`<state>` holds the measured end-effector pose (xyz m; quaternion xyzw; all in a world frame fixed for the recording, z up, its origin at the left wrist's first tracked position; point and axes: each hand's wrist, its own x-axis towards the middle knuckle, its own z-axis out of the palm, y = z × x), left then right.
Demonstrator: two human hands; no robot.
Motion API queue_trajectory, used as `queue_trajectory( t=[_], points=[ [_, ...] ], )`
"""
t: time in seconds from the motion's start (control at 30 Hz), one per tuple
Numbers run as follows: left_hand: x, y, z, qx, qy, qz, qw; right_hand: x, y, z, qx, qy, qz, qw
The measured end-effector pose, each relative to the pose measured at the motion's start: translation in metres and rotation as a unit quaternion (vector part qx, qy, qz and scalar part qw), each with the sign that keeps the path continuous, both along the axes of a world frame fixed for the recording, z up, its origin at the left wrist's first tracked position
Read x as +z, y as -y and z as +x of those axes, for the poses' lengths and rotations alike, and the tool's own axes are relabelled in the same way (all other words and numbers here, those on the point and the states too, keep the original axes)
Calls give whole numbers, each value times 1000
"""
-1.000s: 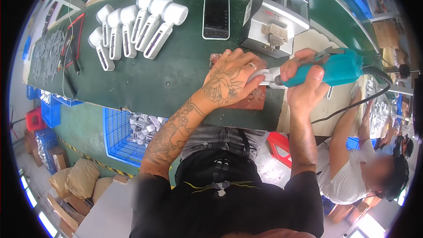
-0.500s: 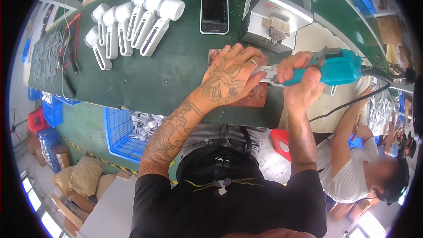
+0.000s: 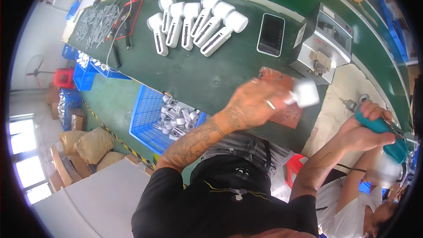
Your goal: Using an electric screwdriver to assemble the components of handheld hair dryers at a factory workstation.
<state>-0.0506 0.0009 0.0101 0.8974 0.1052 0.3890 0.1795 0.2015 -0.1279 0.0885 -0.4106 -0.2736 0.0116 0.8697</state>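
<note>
My left hand point(image 3: 253, 105), smeared by motion, is closed round a white round-headed device point(image 3: 307, 93); the fingers hide its lower part. It is above a reddish-brown mat point(image 3: 286, 117) on the green table. Off to the right, my right hand point(image 3: 354, 135) grips a teal corded power tool point(image 3: 377, 125), whose metal tip points left above a cardboard sheet. Several similar white devices with round heads and slotted handles point(image 3: 214, 42) lie in a fan at the back of the table.
A phone point(image 3: 270, 35) and a grey metal machine point(image 3: 318, 53) stand behind the mat. Grey strips point(image 3: 94, 26) and pliers lie far left. A blue basket point(image 3: 143, 125) of grey-white parts is below the table edge. Another person point(image 3: 352, 202) sits at right.
My right hand has drawn the power tool away from the white device, to the right and nearer me. The left hand has lifted the device off the mat. The view has shifted too.
</note>
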Motion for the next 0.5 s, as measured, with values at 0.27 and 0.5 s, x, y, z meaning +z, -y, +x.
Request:
queue_trajectory(
  t=[0.27,0.5],
  points=[
    [-4,-77,-39,274,-47,28,960,-44,-24,16,-103,47,-94,989],
    [-32,-102,-41,348,-91,68,931,-76,-20,7,-96,98,-146,980]
  ],
)
